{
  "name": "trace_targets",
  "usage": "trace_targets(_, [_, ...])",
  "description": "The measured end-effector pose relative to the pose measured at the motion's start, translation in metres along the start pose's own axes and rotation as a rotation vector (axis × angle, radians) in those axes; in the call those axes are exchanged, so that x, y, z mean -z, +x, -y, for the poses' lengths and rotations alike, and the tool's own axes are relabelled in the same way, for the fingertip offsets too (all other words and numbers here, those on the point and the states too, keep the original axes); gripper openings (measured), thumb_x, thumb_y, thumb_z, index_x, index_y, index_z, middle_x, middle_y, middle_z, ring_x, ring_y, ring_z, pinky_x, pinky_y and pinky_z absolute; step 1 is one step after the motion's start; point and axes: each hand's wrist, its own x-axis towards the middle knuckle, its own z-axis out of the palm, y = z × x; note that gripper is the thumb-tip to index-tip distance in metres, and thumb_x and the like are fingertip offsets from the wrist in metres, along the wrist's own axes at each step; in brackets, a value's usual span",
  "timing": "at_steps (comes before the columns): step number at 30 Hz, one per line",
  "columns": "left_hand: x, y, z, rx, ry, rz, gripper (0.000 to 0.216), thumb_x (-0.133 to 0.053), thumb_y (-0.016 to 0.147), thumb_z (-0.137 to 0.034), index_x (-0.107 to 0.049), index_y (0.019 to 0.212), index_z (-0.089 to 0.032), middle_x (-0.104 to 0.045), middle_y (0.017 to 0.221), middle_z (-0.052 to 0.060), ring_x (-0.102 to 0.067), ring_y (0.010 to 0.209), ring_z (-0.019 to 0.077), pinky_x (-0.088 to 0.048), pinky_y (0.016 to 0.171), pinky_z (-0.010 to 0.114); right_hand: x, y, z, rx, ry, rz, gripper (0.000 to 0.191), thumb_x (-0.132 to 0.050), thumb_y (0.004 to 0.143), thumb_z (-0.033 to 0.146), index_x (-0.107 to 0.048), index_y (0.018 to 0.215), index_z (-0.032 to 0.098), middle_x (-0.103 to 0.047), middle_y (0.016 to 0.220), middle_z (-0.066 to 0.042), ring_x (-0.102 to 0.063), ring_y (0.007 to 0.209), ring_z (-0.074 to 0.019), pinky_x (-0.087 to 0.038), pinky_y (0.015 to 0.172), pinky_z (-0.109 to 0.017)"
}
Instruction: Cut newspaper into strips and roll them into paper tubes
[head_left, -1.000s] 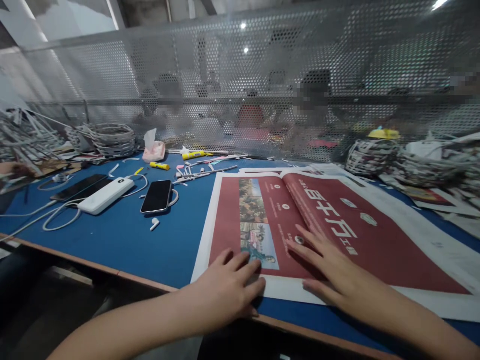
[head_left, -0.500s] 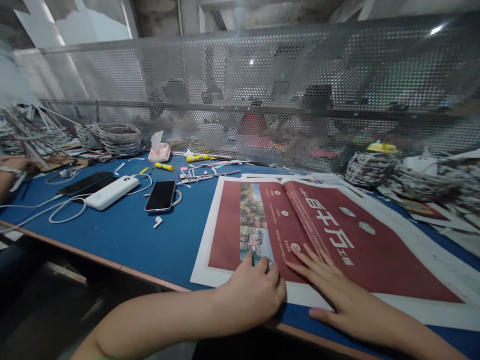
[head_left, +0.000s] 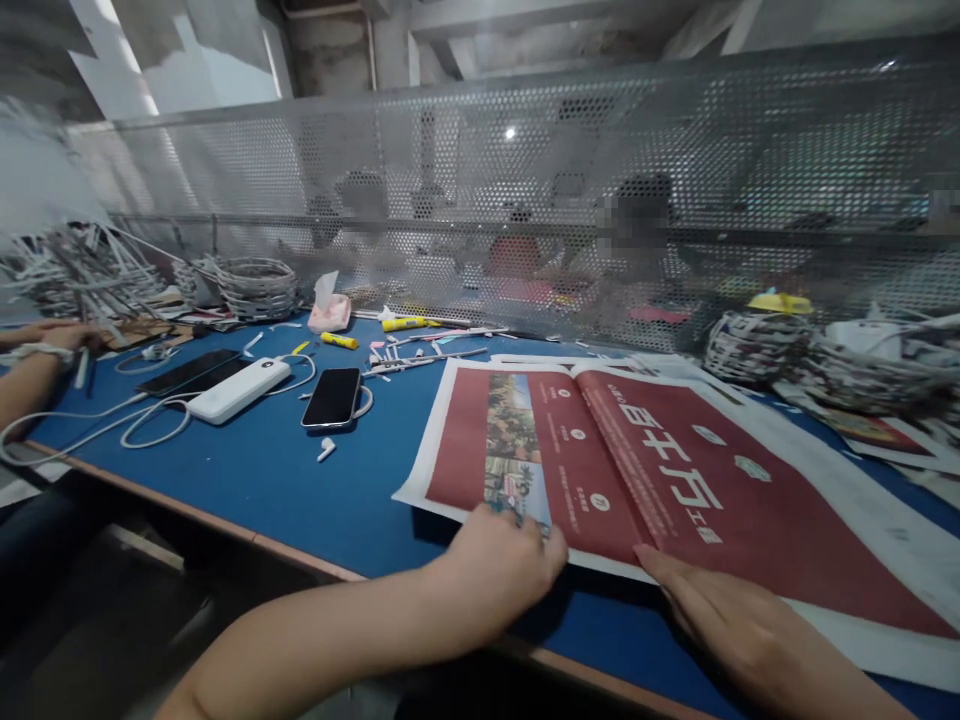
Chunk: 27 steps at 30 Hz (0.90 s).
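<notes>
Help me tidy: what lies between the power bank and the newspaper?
The head view shows a phone, white cable and an earbud on the tabletop, with white sticks farther back.

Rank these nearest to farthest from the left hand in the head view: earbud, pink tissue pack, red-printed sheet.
1. Red-printed sheet: edge in the left hand.
2. Earbud: left of the sheet.
3. Pink tissue pack: back, by the perforated screen.

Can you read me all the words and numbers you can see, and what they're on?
"百千万工程": big white characters on the newspaper.
"万": in a white circle on the same newspaper.
Newspaper's other print: too small to read.
Rear yellow tube: lettering too blurred.
White power bank: mark too small.
</notes>
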Motion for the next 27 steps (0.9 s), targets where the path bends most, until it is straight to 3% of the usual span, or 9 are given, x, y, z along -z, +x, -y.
trace_targets(2, [0.005, -0.008, 0.01, 0.029, 0.062, -0.055, 0.015, -0.053, 0.079, -0.01, -0.054, 0.095, -0.011, -0.062, 0.078, 0.006, -0.059, 0.07, 0.0205, -0.048, 0.061, 0.035, 0.005, 0.01, 0.005, -0.064, 0.093, 0.064, 0.035, -0.033, 0.084, 0.012, -0.066, 0.096, 0.013, -0.068, 0.093, -0.011, -0.065, 0.08, -0.0179, -0.054, 0.068, -0.025])
trace_targets(4, [0.014, -0.02, 0.02, 0.01, 0.139, -0.123, 0.004, -0.052, 0.081, -0.011, -0.055, 0.084, -0.012, -0.061, 0.073, 0.005, -0.058, 0.071, 0.0198, -0.046, 0.071, 0.039, 0.013, 0.021, 0.011, -0.122, 0.247, 0.219, 0.034, -0.037, 0.086, 0.021, -0.061, 0.11, 0.016, -0.064, 0.105, -0.008, -0.062, 0.091, -0.0181, -0.053, 0.074, -0.027])
trace_targets(6, [0.022, -0.036, 0.027, 0.008, 0.183, -0.184, 0.007, -0.051, 0.082, -0.012, -0.054, 0.076, -0.013, -0.06, 0.072, 0.004, -0.057, 0.072, 0.0186, -0.043, 0.081, 0.042, 0.02, 0.032, 0.016, -0.164, 0.42, 0.404, 0.04, -0.041, 0.086, 0.031, -0.05, 0.125, 0.022, -0.057, 0.117, -0.005, -0.057, 0.101, -0.0192, -0.051, 0.08, -0.031])
trace_targets(8, [0.025, -0.053, 0.029, -0.002, 0.175, -0.205, 0.008, -0.05, 0.083, -0.013, -0.055, 0.076, -0.014, -0.06, 0.069, 0.002, -0.056, 0.071, 0.017, -0.042, 0.082, 0.04, 0.024, 0.04, 0.021, -0.199, 0.558, 0.549, 0.047, -0.042, 0.086, 0.036, -0.039, 0.132, 0.027, -0.049, 0.126, -0.003, -0.051, 0.11, -0.0214, -0.048, 0.086, -0.038])
trace_targets(11, [0.026, -0.077, 0.024, -0.005, 0.164, -0.261, 0.011, -0.047, 0.084, -0.012, -0.058, 0.082, -0.014, -0.063, 0.074, 0.003, -0.057, 0.075, 0.0171, -0.042, 0.083, 0.04, 0.024, 0.046, 0.025, -0.243, 0.628, 0.667, 0.05, -0.048, 0.083, 0.036, -0.037, 0.132, 0.03, -0.042, 0.131, -0.003, -0.043, 0.117, -0.0261, -0.041, 0.092, -0.049])
trace_targets(17, [0.031, -0.1, 0.012, -0.004, 0.101, -0.367, 0.029, -0.034, 0.089, -0.008, -0.062, 0.085, -0.017, -0.065, 0.071, 0.0, -0.059, 0.068, 0.0141, -0.044, 0.081, 0.035, 0.027, 0.056, 0.025, -0.153, 0.583, 0.66, 0.049, -0.057, 0.076, 0.042, -0.056, 0.12, 0.02, -0.055, 0.12, -0.012, -0.053, 0.106, -0.0315, -0.044, 0.088, -0.048])
trace_targets(22, [0.032, -0.101, 0.012, 0.01, 0.064, -0.415, 0.033, -0.031, 0.091, -0.009, -0.062, 0.082, -0.018, -0.064, 0.068, -0.001, -0.058, 0.066, 0.0129, -0.045, 0.08, 0.033, 0.019, 0.084, 0.009, -0.208, 0.69, 0.622, 0.033, -0.045, 0.084, 0.038, -0.062, 0.107, 0.022, -0.064, 0.101, -0.008, -0.06, 0.091, -0.0218, -0.048, 0.079, -0.035])
trace_targets(24, [0.032, -0.101, 0.011, 0.017, 0.075, -0.411, 0.033, -0.032, 0.09, -0.007, -0.062, 0.082, -0.017, -0.064, 0.068, -0.001, -0.059, 0.065, 0.0131, -0.045, 0.08, 0.033, 0.003, 0.099, -0.001, -0.231, 0.711, 0.581, 0.039, -0.039, 0.087, 0.038, -0.055, 0.119, 0.021, -0.057, 0.117, -0.009, -0.053, 0.105, -0.0211, -0.044, 0.088, -0.035])
trace_targets(27, [0.032, -0.101, 0.009, 0.027, 0.08, -0.422, 0.034, -0.032, 0.089, -0.005, -0.062, 0.079, -0.017, -0.063, 0.065, -0.002, -0.059, 0.064, 0.0127, -0.044, 0.081, 0.034, -0.032, 0.12, -0.016, -0.221, 0.713, 0.559, 0.055, -0.036, 0.087, 0.045, -0.038, 0.133, 0.016, -0.029, 0.142, -0.011, -0.026, 0.129, -0.0228, -0.028, 0.103, -0.037])
